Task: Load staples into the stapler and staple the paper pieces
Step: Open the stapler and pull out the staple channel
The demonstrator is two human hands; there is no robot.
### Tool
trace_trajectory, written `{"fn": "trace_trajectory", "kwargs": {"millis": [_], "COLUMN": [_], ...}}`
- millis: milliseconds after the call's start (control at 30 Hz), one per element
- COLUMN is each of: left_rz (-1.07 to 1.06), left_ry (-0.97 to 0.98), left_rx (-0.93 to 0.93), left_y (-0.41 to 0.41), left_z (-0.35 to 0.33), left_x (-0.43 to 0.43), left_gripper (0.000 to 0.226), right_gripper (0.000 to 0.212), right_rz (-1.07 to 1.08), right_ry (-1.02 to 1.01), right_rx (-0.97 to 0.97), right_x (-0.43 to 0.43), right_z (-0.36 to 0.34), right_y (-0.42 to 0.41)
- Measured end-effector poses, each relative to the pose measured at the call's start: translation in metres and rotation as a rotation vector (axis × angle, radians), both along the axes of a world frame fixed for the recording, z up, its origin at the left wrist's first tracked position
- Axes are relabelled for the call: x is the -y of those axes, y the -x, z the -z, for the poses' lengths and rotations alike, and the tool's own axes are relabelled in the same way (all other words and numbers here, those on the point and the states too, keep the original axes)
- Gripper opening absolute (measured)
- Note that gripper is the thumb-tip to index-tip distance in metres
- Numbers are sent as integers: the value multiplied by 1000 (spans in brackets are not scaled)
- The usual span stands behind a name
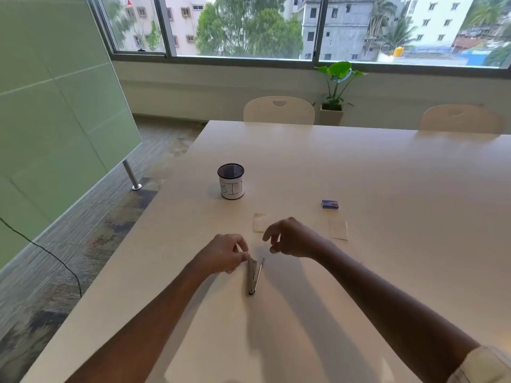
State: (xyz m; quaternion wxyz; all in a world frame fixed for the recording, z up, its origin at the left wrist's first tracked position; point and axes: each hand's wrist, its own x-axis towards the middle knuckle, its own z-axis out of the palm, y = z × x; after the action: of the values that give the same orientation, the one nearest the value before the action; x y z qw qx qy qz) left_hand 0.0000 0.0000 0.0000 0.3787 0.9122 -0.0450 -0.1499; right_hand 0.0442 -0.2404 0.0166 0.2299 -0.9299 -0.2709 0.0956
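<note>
A small metal stapler (253, 276) lies on the white table (359, 175) with its top arm swung open in a narrow V. My left hand (225, 254) pinches the stapler's far end with thumb and fingertips. Just to the right and above it, my right hand (290, 239) hovers with fingers loosely curled and nothing visible in them. One small paper piece (259, 222) lies beyond my hands, partly hidden by the right hand. A second paper piece (338, 229) lies to the right. A blue staple box (330, 204) sits behind that.
A round mesh cup labelled BIN (231, 181) stands at the back left of the work area. The table's left edge runs diagonally near my left arm. Two white chairs (279, 110) stand at the far side, with a potted plant (336, 87) by the window.
</note>
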Motion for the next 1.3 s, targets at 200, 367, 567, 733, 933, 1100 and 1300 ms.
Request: {"fn": "trace_trajectory", "kwargs": {"millis": [200,367,567,733,933,1100,1300], "left_rz": [5,4,4,-55,-88,-192,-275], "left_ry": [-44,-27,-32,86,468,652,720], "left_rx": [19,15,16,-70,-350,-311,-129], "left_y": [0,-2,-5,-3,6,12,17], "left_z": [1,4,9,6,-3,-7,-16], "left_x": [1,0,0,3,3,12,33], "left_gripper": [12,14,15,16,34,31,28], "right_gripper": [35,30,20,19,23,33,29], "right_rz": [-84,-104,-111,-113,-79,-3,213], "right_ry": [63,64,59,16,-97,-252,-743], "right_rx": [-86,-95,-82,-75,-21,11,-420], "right_x": [-9,-11,-12,-12,-9,-6,-2], "right_z": [4,5,7,7,0,-5,1], "right_y": [8,12,11,12,7,8,21]}}
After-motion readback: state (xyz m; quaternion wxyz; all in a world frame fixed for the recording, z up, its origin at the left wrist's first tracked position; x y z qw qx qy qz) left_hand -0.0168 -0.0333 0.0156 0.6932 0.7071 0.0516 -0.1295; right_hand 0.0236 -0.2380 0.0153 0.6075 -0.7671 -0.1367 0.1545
